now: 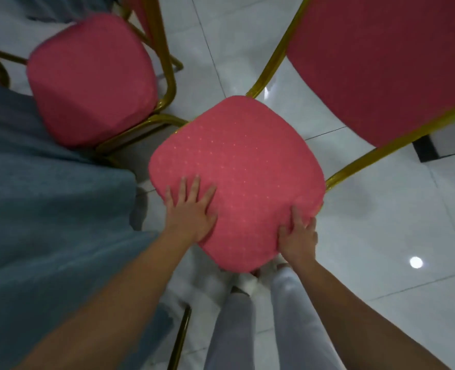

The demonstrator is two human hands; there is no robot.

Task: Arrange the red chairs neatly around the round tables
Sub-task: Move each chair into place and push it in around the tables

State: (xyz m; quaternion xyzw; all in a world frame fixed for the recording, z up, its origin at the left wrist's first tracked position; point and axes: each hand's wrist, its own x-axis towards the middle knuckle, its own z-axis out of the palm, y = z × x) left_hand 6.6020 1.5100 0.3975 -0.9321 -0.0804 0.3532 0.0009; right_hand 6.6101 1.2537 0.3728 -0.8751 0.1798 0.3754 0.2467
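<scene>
Chair [237, 166]: backrest away upper-right; left hand [191, 212] flat, right hand [298, 236] grip on seat edge.

You had dim, flat indoor light. One round ceiling-lamp glare spot [416, 262] sat on the glossy floor tiles [368, 236], right of the near seat cushion [237, 180]. Soft shadows under that cushion. Wide-angle bending at the edges; left-side cloth blurred.

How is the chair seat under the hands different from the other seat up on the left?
Both hands touch the near seat: the left hand lies flat on top, the right hand grips its edge. Nobody touches the far seat. The near seat's dotted pattern shows clearly; the far seat's looks blurred. Both are pink-red cushions on gold frames.
</scene>
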